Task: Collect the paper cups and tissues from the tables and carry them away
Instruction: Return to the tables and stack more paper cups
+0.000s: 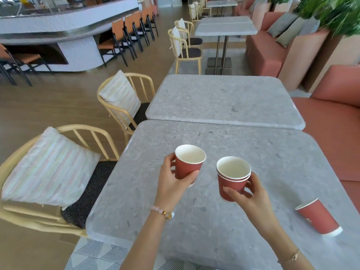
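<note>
One white-lined red paper cup (185, 168) in my L hand (172, 185), fingers curled round; R hand (253, 198) fingers pinch nested red cup stack (231, 181).

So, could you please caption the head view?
Left hand holds a red paper cup, right hand a nested pair; another cup sits on the table.

Café, long bar counter (58, 22) with stools (120, 36), stone tables (224, 98), cushioned chairs (120, 98), banquette sofas (266, 47)
</note>
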Demonstrator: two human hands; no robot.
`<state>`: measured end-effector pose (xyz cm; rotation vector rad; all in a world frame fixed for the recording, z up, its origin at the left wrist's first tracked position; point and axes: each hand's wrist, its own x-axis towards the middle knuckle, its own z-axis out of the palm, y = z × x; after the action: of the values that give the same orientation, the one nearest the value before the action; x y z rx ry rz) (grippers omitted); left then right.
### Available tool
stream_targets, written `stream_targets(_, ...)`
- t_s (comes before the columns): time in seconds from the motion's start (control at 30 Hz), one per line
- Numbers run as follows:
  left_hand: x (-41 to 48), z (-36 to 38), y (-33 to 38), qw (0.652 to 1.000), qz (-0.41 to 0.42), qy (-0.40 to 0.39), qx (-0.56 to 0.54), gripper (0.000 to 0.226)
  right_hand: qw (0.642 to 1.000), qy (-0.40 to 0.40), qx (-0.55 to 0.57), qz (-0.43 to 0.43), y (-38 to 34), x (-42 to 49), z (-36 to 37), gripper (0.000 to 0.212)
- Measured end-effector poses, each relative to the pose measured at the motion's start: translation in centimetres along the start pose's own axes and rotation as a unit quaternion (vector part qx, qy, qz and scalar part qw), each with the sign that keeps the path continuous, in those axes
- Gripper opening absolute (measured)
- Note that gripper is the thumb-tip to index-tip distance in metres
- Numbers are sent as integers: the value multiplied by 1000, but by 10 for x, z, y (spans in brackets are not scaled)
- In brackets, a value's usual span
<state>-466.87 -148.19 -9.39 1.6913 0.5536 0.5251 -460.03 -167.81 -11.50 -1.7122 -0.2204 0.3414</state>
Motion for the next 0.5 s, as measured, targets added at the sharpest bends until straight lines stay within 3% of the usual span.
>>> stream_targets(0.5, 18, 42, 59, 989, 37, -63, -132, 59, 1000, -12, -20, 2, 9, -7, -10, 63)
